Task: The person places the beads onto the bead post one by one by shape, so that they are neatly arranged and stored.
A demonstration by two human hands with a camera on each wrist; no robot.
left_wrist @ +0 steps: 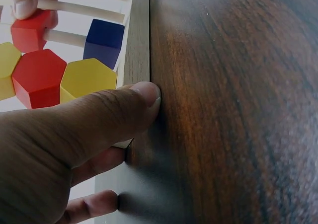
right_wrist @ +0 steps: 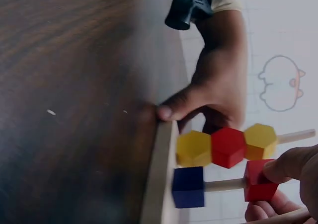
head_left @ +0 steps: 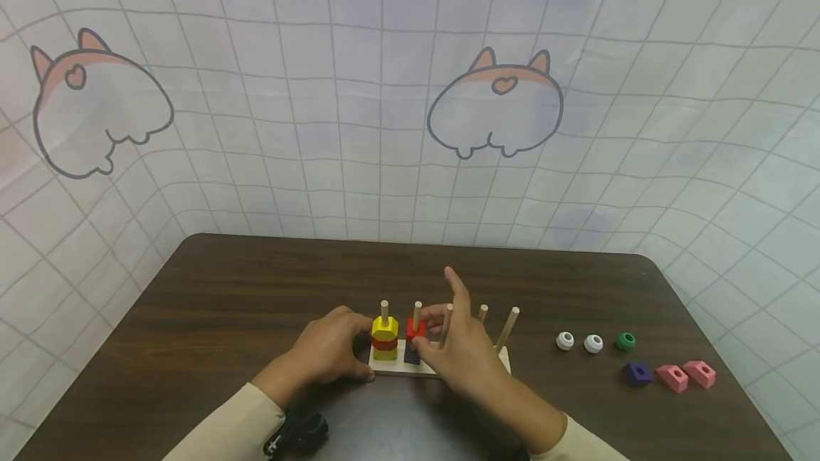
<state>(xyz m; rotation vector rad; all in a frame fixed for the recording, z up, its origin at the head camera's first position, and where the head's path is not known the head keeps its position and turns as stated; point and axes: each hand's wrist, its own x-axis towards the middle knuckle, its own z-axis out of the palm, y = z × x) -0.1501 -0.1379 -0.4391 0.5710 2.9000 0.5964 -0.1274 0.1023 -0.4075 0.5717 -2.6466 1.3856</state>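
Note:
A wooden peg base [head_left: 393,370] with several upright pegs lies before me. My left hand [head_left: 327,347] grips its left end, the thumb on the front edge and other fingers around the end. The leftmost peg carries a yellow hexagonal block [right_wrist: 194,148], a red hexagonal block [right_wrist: 228,147] and another yellow block [right_wrist: 260,142] on top. On the second peg a dark blue block [left_wrist: 103,42] sits at the bottom. My right hand [head_left: 470,351] pinches a red square block [right_wrist: 253,182] on that same peg, with a gap of bare peg above the blue one.
To the right on the brown table [head_left: 269,262] lie two white beads [head_left: 593,343], a green bead [head_left: 625,341], a purple block [head_left: 637,374] and two pink slanted blocks [head_left: 673,378]. Bare pegs [head_left: 507,329] rise around my right hand. A patterned curtain [head_left: 359,126] hangs behind.

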